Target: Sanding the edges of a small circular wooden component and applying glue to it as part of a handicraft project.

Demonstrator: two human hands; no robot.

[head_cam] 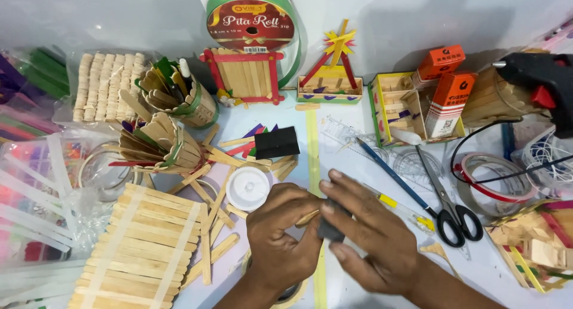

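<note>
Head view shows both hands meeting near the front edge of the surface, at its middle. The left hand (280, 231) has its grip curled tight around a small wooden stick piece (308, 218), of which only the tip shows between thumb and fingers. The right hand (364, 237) pinches a small dark block (330, 228), its grip closed on it, pressing the block against the stick tip. Judging by this, the stick end is being rubbed or trimmed, and the work on this one piece looks mid-way; no finished piece lies beside the hands.

A flat panel of joined sticks (140, 249) lies toward the front left corner, looking already assembled. Loose sticks (212, 225) are scattered between it and the hands, seemingly yet to be used. A white round lid (248, 188) sits just behind the left hand, and a second black block (277, 143) lies farther back. Scissors (444, 201) and a blue pen (391, 174) rest to the right, close to the right hand. A glue gun (537, 82) stands at the back right corner, its cord trailing across a tape ring (492, 177). Nothing lies directly under the hands except a yellow strip (314, 160) running front to back.
</note>
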